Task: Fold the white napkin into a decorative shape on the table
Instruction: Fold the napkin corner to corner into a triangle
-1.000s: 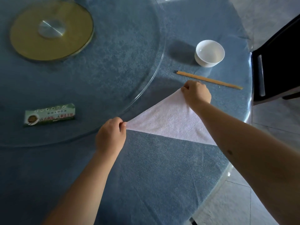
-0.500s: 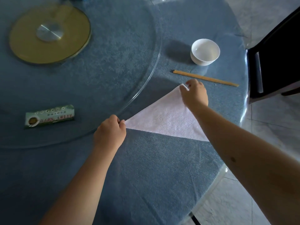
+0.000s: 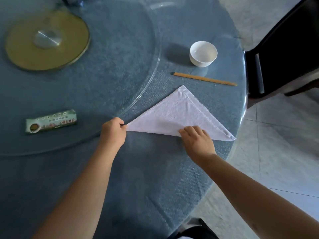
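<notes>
The white napkin (image 3: 174, 114) lies flat on the blue table (image 3: 146, 178), folded into a triangle with its apex pointing away from me. My left hand (image 3: 113, 131) pinches the napkin's left corner between thumb and fingers. My right hand (image 3: 198, 141) rests palm down on the long near edge, right of its middle, fingers spread on the cloth. The right corner of the napkin pokes out past my right hand near the table's rim.
A white bowl (image 3: 203, 53) stands beyond the napkin, with a wooden chopstick (image 3: 205, 79) lying between them. A glass turntable (image 3: 150, 83) with a gold hub (image 3: 46, 40) covers the left; a green packet (image 3: 51, 121) lies on it. A dark chair (image 3: 284, 49) stands at the right.
My right hand has let go of the far apex and moved back to the napkin's near edge. My left hand keeps its hold on the left corner.
</notes>
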